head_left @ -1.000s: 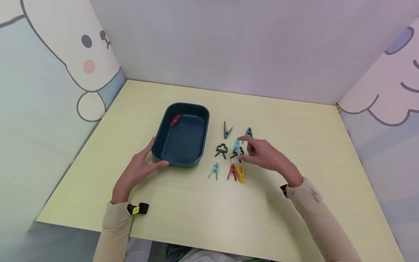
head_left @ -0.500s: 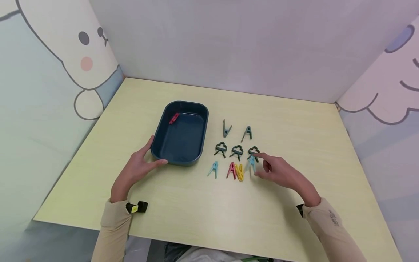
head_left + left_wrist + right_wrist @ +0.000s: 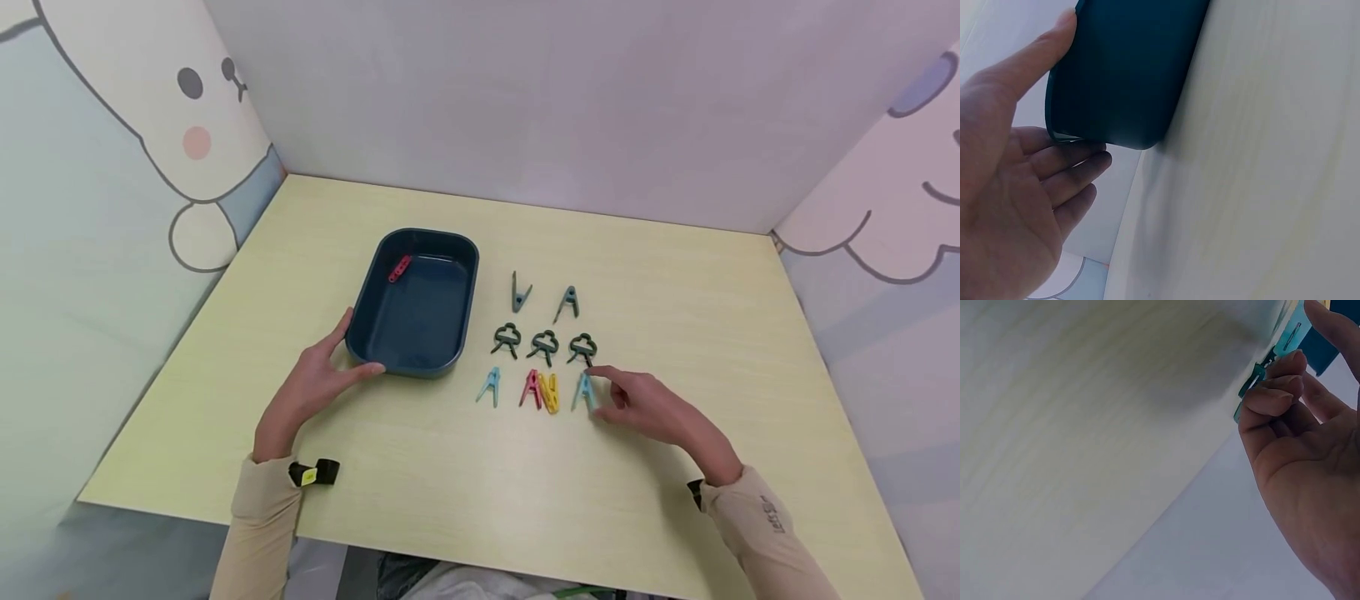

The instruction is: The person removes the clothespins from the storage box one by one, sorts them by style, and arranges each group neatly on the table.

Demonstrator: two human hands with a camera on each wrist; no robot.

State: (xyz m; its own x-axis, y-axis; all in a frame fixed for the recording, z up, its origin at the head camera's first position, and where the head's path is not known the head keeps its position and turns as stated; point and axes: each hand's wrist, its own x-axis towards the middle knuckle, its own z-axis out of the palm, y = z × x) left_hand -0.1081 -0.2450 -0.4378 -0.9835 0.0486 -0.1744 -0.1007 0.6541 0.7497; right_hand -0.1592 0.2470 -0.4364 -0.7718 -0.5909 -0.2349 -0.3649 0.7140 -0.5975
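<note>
My left hand (image 3: 318, 379) holds the near left corner of a dark blue tray (image 3: 351, 329), thumb along its near side and fingers at its left side. In the left wrist view the thumb and fingertips meet the tray's rim (image 3: 1052, 119). A red clothespin (image 3: 400, 268) lies inside the tray. To the right, my right hand (image 3: 645, 404) pinches a light blue clothespin (image 3: 583, 390) lying at the right end of the near row, index fingertip at its top and thumb at one leg. In the right wrist view that clothespin (image 3: 1291, 334) shows beside the thumb.
Left of it in the near row lie a yellow clothespin (image 3: 550, 393), a red clothespin (image 3: 531, 389) and another light blue clothespin (image 3: 490, 386). Dark green clips (image 3: 543, 346) form the middle row. Two grey-blue clothespins (image 3: 568, 304) lie behind. Walls enclose the table (image 3: 420, 467).
My right hand has carried the light blue clothespin from over the middle row rightward and toward me, down to the near row's right end. The left hand stays at the tray.
</note>
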